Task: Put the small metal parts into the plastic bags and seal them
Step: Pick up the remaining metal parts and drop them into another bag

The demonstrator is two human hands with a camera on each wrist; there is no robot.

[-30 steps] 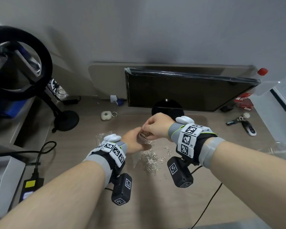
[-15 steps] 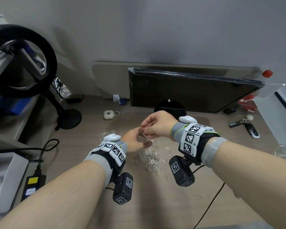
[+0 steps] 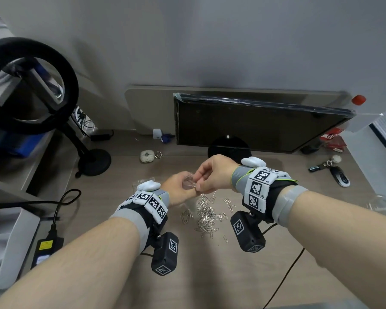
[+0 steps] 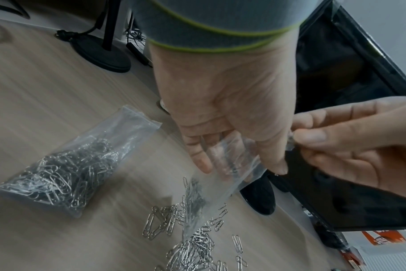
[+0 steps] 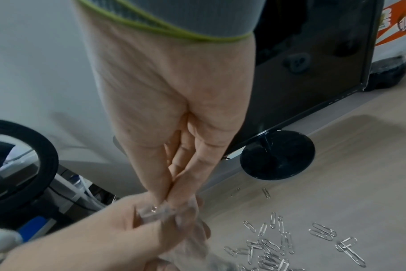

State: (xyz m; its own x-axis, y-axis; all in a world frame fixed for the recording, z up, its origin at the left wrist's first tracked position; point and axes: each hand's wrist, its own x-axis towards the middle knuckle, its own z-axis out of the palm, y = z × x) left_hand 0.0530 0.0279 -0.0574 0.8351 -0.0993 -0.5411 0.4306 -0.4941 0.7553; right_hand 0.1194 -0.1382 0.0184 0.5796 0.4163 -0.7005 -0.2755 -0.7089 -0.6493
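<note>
The right hand (image 3: 212,172) pinches a paper clip (image 5: 154,209) between thumb and fingertips at the mouth of a small clear plastic bag (image 4: 223,176), while the left hand (image 3: 178,189) grips that bag near its top, thumb on one side and fingers spread behind the film. The two hands meet just above the tabletop (image 3: 232,275), the right coming in from above with its wrist bent and fingers pointing down, the left turned palm inward and held a little lower. The bag hangs from the left hand's grip, its lower end reaching down towards the pile of loose paper clips (image 3: 206,216) scattered directly below. The step in hand looks like feeding clips into the open bag; how many are already inside cannot be told. Next, the right hand probably needs to let the clip drop in, then gather more from the pile, keeping the bag's mouth held open. A second bag (image 4: 65,170), already stuffed with clips, lies on the tabletop to the left. A dark monitor (image 3: 261,126) stands behind the hands, and a set of keys (image 3: 331,172) lies off to the right.
</note>
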